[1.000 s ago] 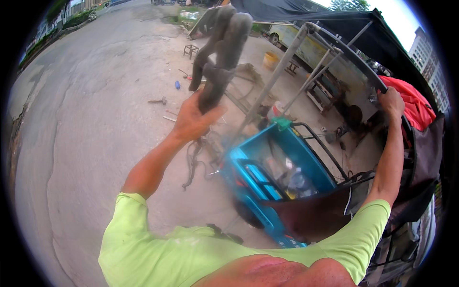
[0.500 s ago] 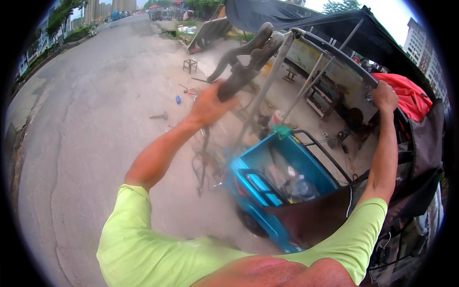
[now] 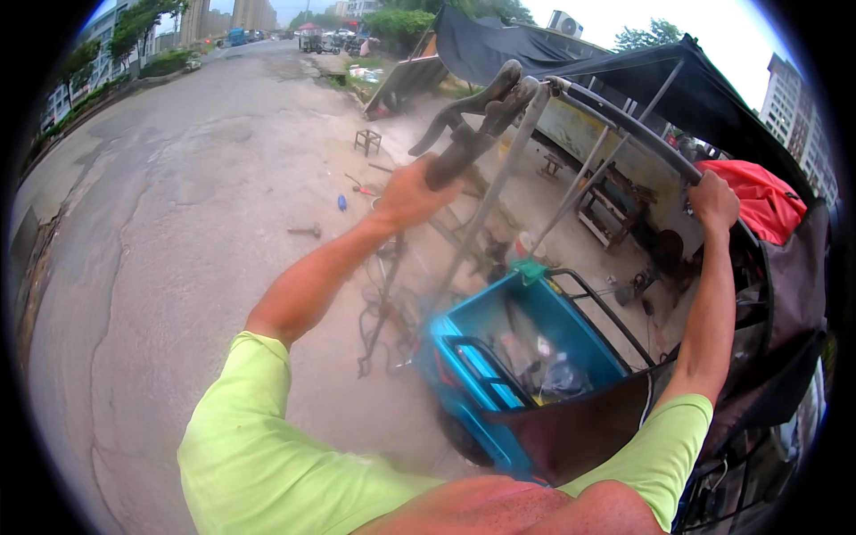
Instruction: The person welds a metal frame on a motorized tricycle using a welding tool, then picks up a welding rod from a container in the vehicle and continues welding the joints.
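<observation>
Hands (image 3: 415, 195) grip a dark tool (image 3: 465, 149), jutting above the left, and a bar (image 3: 660, 146).

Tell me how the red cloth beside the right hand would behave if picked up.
The red cloth, close by the right hand, would likely flop, since its surface lies in soft folds. It is probably light for its size, as it looks like thin fabric. Bunched rather than round, it seems unlikely to roll.
</observation>
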A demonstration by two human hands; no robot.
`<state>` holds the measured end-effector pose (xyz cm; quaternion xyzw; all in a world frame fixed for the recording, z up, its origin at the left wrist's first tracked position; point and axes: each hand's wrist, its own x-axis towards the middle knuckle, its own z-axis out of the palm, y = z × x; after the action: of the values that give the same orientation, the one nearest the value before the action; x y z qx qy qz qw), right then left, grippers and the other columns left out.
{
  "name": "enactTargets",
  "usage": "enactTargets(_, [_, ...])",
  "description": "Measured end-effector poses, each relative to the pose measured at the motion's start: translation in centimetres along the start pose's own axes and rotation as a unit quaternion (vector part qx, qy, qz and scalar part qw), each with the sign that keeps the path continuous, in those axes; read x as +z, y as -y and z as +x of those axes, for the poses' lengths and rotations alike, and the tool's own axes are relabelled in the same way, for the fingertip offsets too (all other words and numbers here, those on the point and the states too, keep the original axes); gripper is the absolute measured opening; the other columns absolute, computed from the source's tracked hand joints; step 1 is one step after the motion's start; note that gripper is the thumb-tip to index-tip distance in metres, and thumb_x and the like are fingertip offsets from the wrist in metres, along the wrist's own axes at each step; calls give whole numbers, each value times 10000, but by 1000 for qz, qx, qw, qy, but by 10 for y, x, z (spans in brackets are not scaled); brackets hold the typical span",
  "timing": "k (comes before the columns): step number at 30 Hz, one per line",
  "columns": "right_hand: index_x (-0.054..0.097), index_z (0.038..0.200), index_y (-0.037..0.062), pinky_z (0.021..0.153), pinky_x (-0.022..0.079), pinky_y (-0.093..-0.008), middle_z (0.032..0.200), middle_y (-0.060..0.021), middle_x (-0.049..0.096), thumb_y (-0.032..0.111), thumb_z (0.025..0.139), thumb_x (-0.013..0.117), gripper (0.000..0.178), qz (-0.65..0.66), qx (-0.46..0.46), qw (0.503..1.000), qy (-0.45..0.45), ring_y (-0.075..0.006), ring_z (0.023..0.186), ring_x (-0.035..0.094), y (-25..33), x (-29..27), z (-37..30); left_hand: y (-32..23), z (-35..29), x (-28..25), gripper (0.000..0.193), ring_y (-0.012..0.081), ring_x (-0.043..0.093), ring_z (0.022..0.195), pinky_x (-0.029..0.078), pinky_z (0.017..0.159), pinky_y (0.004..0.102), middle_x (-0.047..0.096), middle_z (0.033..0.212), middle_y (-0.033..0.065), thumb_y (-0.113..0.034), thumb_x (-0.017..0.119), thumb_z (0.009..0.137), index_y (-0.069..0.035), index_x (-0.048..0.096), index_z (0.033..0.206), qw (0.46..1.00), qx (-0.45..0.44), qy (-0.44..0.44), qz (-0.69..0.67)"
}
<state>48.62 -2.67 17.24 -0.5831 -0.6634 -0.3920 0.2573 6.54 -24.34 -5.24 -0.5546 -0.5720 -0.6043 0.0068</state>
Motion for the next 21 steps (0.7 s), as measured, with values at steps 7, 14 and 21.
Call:
enactTargets(7, [746, 1070, 68, 855, 586, -517, 1060, -203, 770, 243, 934, 629, 251, -3, 2, 1000, -5, -409, 1004, 745, 1, 0, 0, 3, 7, 7, 432, 153, 662, 817, 540, 782, 333, 731, 907, 116, -324, 815, 878, 15, 690, 1115, 999, 28, -14, -28])
enactTargets(14, [740, 1065, 70, 850, 583, -524, 1052, -204, 769, 232, 919, 634, 243, -7, 9, 1000, -13, -415, 989, 743, -1, 5, 2, 1, 8, 11, 480, 250, 727, 872, 558, 815, 377, 746, 958, 197, -330, 809, 867, 27, 679, 1160, 999, 30, -15, 8])
enactTargets(21, [718, 1040, 61, 852, 574, -539, 1040, -213, 763, 228, 909, 632, 230, 8, -7, 999, -36, -433, 994, 735, -3, 11, 5, 11, 8, 9, 597, 276, 732, 865, 564, 810, 376, 751, 972, 204, -360, 819, 839, 89, 634, 1187, 998, 25, -31, -42])
